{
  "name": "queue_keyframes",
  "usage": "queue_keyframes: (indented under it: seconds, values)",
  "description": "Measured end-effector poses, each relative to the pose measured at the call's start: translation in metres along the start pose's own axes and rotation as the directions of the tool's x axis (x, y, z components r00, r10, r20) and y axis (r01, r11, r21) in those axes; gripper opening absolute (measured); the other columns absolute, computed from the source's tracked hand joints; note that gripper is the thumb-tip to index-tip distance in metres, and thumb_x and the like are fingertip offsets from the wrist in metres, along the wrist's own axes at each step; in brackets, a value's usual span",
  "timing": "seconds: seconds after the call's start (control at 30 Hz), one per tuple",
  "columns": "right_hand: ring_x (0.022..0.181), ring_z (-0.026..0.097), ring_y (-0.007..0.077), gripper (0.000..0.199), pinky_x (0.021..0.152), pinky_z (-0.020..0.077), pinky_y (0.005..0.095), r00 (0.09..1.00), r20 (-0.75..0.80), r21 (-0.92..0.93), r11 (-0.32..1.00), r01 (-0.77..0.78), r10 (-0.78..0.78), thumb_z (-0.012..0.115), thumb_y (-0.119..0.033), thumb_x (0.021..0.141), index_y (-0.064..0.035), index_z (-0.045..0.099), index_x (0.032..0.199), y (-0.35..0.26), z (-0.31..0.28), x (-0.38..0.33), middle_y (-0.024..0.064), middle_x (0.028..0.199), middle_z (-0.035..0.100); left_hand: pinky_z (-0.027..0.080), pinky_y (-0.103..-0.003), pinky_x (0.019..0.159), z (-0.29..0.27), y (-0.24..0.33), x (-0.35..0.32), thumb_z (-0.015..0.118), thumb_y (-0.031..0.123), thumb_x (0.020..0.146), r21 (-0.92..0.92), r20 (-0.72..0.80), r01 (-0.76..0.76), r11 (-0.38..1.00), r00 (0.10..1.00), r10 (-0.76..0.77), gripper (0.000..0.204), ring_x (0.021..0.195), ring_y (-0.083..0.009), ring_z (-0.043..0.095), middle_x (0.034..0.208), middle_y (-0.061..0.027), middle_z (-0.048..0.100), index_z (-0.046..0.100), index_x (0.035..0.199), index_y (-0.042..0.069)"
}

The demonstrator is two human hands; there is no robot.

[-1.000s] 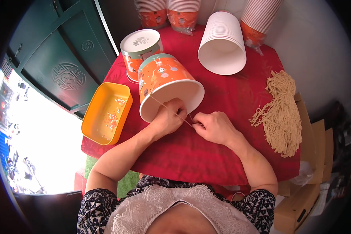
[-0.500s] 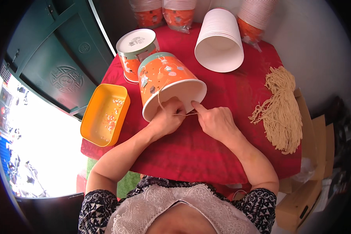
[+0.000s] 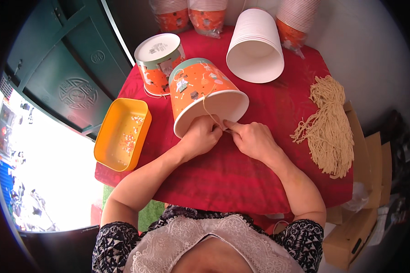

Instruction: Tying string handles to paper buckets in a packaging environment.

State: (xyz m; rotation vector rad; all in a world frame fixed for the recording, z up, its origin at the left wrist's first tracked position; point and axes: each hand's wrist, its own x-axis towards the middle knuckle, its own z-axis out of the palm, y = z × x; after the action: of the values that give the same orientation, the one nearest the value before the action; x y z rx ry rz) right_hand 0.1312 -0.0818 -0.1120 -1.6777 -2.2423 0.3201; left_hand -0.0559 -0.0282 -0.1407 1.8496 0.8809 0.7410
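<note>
An orange printed paper bucket (image 3: 200,86) with a green base band lies tilted on the red cloth, its white-rimmed mouth toward me. A thin beige cord (image 3: 207,107) comes out through its side near the rim and runs down to my fingers. My left hand (image 3: 202,134) is closed on the cord at the mouth's lower edge, its fingertips partly hidden. Beside it, my right hand (image 3: 253,139) pinches the cord too, with the index finger stretched toward the bucket's opening. The two hands nearly meet just below the rim.
A second orange bucket (image 3: 159,63) stands upside down behind, left. A yellow tray (image 3: 109,136) with small red and white bits sits at the left. Nested white buckets (image 3: 255,50) lie at the back. A beige cord bundle (image 3: 330,132) hangs toward the right edge, near cardboard boxes (image 3: 351,241).
The bucket has shifted slightly right and turned, bringing the cord's exit point to the right. My left hand has moved right, closer to my right hand.
</note>
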Motion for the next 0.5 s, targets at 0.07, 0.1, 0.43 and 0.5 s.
queue_keyframes:
  seconds: [0.07,0.1,0.43,0.5]
  values:
    - [0.067,0.066,0.0386,0.034,0.064,0.0551,0.0493,1.000,-0.006,0.010,1.000,-0.007,0.007,0.058,-0.013,0.087,-0.0125,0.067,0.119,-0.001,0.000,0.000,0.0210,0.074,0.067,0.047,-0.029,0.059,0.004,-0.009,0.002,0.056,0.002,0.086,0.118,-0.114,-0.177,0.977,0.975,0.191,0.008,0.066,-0.0135,0.057,0.073,-0.0071,0.061,0.063,0.086,-0.002]
    - [0.068,0.066,0.0388,0.034,0.064,0.0551,0.0492,1.000,-0.014,0.021,1.000,-0.015,0.016,0.058,-0.013,0.087,-0.0126,0.068,0.119,-0.002,0.000,0.001,0.0209,0.074,0.067,0.047,-0.029,0.059,0.004,-0.013,0.001,0.056,0.002,0.086,0.118,-0.116,-0.175,0.977,0.975,0.188,0.008,0.066,-0.0135,0.057,0.073,-0.0071,0.061,0.063,0.086,-0.002]
    - [0.066,0.066,0.0391,0.036,0.065,0.0537,0.0510,0.999,0.033,0.019,1.000,-0.006,0.005,0.059,-0.013,0.087,-0.0126,0.065,0.123,-0.004,0.003,0.002,0.0222,0.073,0.066,0.054,-0.034,0.063,-0.004,0.003,-0.006,0.045,-0.018,0.078,0.380,-0.235,-0.187,0.906,0.927,0.291,0.035,0.071,-0.0242,0.063,0.111,-0.0210,0.054,0.057,0.110,-0.010]
    - [0.065,0.065,0.0389,0.036,0.063,0.0536,0.0507,1.000,0.029,0.004,1.000,0.000,0.000,0.059,-0.013,0.087,-0.0120,0.065,0.122,-0.003,0.002,0.001,0.0223,0.072,0.065,0.055,-0.041,0.068,-0.006,0.010,-0.009,0.047,-0.016,0.077,0.469,-0.191,-0.135,0.873,0.949,0.250,0.036,0.078,-0.0333,0.064,0.112,-0.0248,0.054,0.057,0.111,-0.010]
